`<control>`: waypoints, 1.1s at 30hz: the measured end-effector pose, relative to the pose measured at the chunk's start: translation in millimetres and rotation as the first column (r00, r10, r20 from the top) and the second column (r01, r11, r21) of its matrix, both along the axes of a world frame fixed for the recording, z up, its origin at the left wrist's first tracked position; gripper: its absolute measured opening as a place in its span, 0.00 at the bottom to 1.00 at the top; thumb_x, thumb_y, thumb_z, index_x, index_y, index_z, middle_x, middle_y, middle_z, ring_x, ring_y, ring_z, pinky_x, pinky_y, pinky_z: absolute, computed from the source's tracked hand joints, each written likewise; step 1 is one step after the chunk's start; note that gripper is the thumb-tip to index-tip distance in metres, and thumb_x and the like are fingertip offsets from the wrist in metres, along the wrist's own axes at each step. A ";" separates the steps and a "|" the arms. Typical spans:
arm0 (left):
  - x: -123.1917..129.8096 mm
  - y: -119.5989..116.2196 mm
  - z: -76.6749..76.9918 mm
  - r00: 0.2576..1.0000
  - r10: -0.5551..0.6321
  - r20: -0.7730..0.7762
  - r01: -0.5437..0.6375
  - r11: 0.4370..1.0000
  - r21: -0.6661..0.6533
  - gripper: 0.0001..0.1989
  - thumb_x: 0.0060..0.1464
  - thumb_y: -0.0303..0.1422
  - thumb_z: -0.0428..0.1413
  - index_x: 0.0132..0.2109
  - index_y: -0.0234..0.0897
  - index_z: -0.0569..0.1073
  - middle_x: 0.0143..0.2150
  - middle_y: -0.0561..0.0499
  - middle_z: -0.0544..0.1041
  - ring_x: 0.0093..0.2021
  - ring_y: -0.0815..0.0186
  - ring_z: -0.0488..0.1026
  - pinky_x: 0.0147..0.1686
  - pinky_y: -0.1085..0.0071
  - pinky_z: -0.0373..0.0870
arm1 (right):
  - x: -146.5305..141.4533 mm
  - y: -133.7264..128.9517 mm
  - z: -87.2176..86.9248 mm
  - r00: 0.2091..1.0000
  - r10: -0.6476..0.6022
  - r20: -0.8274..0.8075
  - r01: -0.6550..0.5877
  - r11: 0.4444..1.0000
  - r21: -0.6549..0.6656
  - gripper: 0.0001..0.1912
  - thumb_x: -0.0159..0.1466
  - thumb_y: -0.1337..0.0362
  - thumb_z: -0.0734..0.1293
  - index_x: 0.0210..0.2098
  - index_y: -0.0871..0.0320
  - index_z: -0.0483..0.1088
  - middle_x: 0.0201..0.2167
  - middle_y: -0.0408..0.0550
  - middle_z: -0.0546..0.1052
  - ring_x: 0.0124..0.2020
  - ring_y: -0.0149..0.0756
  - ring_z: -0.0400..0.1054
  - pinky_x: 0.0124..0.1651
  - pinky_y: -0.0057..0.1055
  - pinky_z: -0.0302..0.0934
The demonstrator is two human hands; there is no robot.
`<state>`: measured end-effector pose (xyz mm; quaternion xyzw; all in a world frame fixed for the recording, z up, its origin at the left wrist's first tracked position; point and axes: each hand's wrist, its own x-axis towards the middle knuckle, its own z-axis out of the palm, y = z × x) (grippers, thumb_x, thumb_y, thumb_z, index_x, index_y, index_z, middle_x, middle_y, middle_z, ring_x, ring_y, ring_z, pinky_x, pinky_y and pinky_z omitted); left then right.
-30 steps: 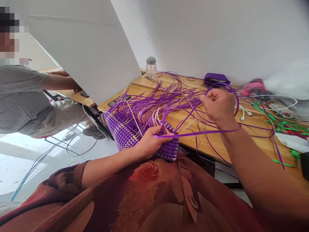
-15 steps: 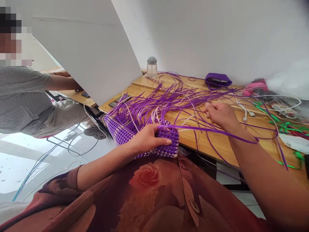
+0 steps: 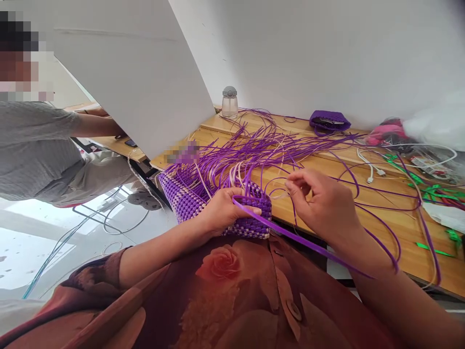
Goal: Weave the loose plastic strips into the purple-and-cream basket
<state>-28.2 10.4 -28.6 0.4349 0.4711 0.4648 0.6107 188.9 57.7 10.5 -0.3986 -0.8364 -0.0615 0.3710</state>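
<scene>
In my lap, against the table's edge, rests a purple-and-white woven basket [image 3: 186,198] with many loose purple and pale strips [image 3: 232,157] spreading from its top. My left hand [image 3: 221,212] grips the rim at its near right corner, thumb lying along the outer wall. From under that thumb a wide purple strip [image 3: 290,236] loops out and runs right, below my right wrist. My right hand [image 3: 323,206] is just right of the basket, fingertips pinched on a thin pale strip [image 3: 279,196] that leads toward the rim. Where that strip enters the weave is hard to see.
On the wooden table [image 3: 378,228] stand a water bottle [image 3: 229,103] and a small purple woven bag [image 3: 330,120]. A white cable [image 3: 370,167], green ribbon [image 3: 432,191] and plastic bags lie to the right. Beyond a white partition [image 3: 138,72], a person in grey [image 3: 32,140] sits at the left.
My right hand has moved left and nearer to the basket. The wide purple strip now droops lower in front of it. My left hand keeps its grip on the rim.
</scene>
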 end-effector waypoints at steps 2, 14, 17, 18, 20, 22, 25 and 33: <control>3.1 -0.6 1.8 0.998 0.024 0.050 -0.023 1.000 -0.018 0.19 0.34 0.33 0.73 0.35 0.32 0.78 0.34 0.49 0.81 0.33 0.65 0.76 0.40 0.66 0.72 | -1.6 -6.9 2.1 0.999 -0.041 -0.008 0.042 0.973 0.228 0.12 0.63 0.68 0.66 0.47 0.61 0.71 0.41 0.55 0.78 0.41 0.44 0.72 0.44 0.38 0.65; 0.8 1.0 8.2 0.992 -0.112 -0.053 0.117 0.987 0.114 0.13 0.40 0.31 0.70 0.34 0.33 0.78 0.31 0.54 0.78 0.32 0.71 0.72 0.37 0.74 0.69 | -33.5 -41.1 -1.6 0.877 0.203 -0.435 -0.437 0.712 -0.550 0.17 0.70 0.59 0.61 0.26 0.58 0.68 0.20 0.40 0.70 0.20 0.26 0.62 0.24 0.25 0.57; -0.2 2.4 7.6 0.987 -0.123 -0.099 0.137 0.980 0.144 0.12 0.41 0.30 0.69 0.35 0.32 0.78 0.32 0.53 0.78 0.33 0.70 0.73 0.38 0.74 0.70 | -30.7 -46.3 2.3 0.866 0.393 -0.309 -0.499 0.635 -0.590 0.11 0.69 0.64 0.62 0.34 0.57 0.74 0.24 0.40 0.75 0.25 0.28 0.69 0.27 0.25 0.63; -0.2 3.2 8.1 0.985 -0.126 -0.117 0.143 0.978 0.152 0.11 0.41 0.29 0.68 0.34 0.32 0.77 0.31 0.53 0.78 0.33 0.69 0.73 0.37 0.74 0.70 | -32.4 -49.8 3.3 0.828 0.505 -0.243 -0.547 0.634 -0.546 0.10 0.69 0.66 0.62 0.40 0.56 0.75 0.30 0.42 0.78 0.31 0.30 0.73 0.34 0.26 0.67; -0.2 5.2 9.6 0.975 -0.130 -0.179 0.158 0.976 0.152 0.08 0.43 0.28 0.66 0.34 0.33 0.78 0.31 0.53 0.78 0.33 0.68 0.73 0.36 0.74 0.71 | -38.6 -56.0 4.0 0.730 0.677 -0.094 -0.652 0.650 -0.391 0.17 0.69 0.70 0.60 0.54 0.56 0.71 0.47 0.47 0.79 0.49 0.34 0.73 0.51 0.30 0.69; -0.7 7.2 10.5 0.958 -0.124 -0.259 0.163 0.978 0.133 0.06 0.48 0.31 0.62 0.35 0.33 0.79 0.30 0.51 0.77 0.34 0.66 0.73 0.33 0.73 0.72 | -44.8 -57.5 2.4 0.698 0.710 0.096 -0.681 0.699 -0.218 0.23 0.68 0.71 0.59 0.62 0.58 0.65 0.61 0.50 0.71 0.63 0.38 0.63 0.65 0.37 0.60; -2.9 8.2 8.7 0.942 -0.084 -0.325 0.143 0.977 0.160 0.05 0.48 0.31 0.62 0.34 0.34 0.80 0.29 0.51 0.76 0.35 0.64 0.73 0.33 0.73 0.72 | -45.7 -48.8 -5.1 0.837 0.499 0.226 -0.517 0.856 0.021 0.21 0.67 0.71 0.61 0.59 0.62 0.67 0.61 0.56 0.71 0.63 0.47 0.62 0.66 0.45 0.58; -7.1 1.8 -1.1 0.993 -0.121 -0.001 0.119 0.978 0.169 0.10 0.46 0.32 0.67 0.36 0.34 0.77 0.37 0.51 0.78 0.39 0.68 0.73 0.45 0.71 0.68 | -24.3 -12.4 -20.8 0.977 0.213 0.029 -0.215 0.968 0.129 0.03 0.66 0.70 0.66 0.38 0.58 0.72 0.33 0.49 0.78 0.37 0.40 0.71 0.44 0.37 0.66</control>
